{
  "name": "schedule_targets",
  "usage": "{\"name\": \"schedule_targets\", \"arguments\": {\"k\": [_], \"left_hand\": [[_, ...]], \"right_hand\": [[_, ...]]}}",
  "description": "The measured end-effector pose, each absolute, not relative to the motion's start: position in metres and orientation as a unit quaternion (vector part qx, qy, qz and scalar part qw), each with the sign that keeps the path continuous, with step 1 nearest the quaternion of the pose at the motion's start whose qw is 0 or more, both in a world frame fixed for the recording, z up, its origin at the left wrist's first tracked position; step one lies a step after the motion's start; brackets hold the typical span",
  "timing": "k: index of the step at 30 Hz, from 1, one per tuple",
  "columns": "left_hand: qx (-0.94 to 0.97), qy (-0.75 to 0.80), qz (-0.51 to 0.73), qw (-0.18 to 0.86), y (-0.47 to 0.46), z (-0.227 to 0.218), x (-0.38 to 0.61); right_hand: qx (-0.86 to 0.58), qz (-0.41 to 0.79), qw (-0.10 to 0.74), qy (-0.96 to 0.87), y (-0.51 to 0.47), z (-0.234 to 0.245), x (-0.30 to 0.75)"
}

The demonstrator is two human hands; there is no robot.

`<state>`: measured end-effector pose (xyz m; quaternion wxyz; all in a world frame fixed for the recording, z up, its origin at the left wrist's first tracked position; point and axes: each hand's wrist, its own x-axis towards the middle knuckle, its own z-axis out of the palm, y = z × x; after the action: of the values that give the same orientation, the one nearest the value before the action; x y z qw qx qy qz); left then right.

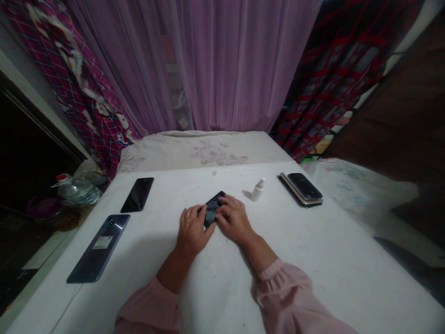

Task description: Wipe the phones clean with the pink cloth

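A dark phone [212, 206] lies screen up in the middle of the white table [313, 260]. My left hand [192, 229] rests on its left side, fingers bent over the edge and thumb along the lower edge. On the phone's right side sits my right hand [233, 218], fingers curled down onto the glass. Both hands press on the phone, and much of it is hidden under them. Whether anything small lies under the fingers I cannot tell.
A small white spray bottle [257, 189] stands just right of the hands. A stack of phones [301, 189] lies at the far right. At left lie a black phone [137, 194] and a blue-grey phone [99, 248], back up. Purple curtains [222, 65] hang behind.
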<state>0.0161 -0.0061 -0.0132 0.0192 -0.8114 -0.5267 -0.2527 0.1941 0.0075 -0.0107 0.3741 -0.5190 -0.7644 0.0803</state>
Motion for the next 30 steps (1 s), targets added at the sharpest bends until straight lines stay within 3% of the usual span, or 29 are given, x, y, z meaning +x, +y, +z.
{"name": "schedule_targets", "arguments": {"k": [9, 20, 30], "left_hand": [[-0.813, -0.526, -0.247, 0.017, -0.007, -0.011, 0.016], [-0.81, -0.528, -0.255, 0.017, -0.006, -0.013, 0.017], [-0.811, -0.528, -0.251, 0.019, -0.007, -0.012, 0.017]], "right_hand": [[-0.609, 0.076, 0.429, -0.663, 0.022, -0.022, 0.202], [-0.529, 0.096, 0.4, -0.742, 0.011, -0.014, 0.197], [-0.626, 0.089, 0.414, -0.655, 0.025, -0.019, 0.201]]}}
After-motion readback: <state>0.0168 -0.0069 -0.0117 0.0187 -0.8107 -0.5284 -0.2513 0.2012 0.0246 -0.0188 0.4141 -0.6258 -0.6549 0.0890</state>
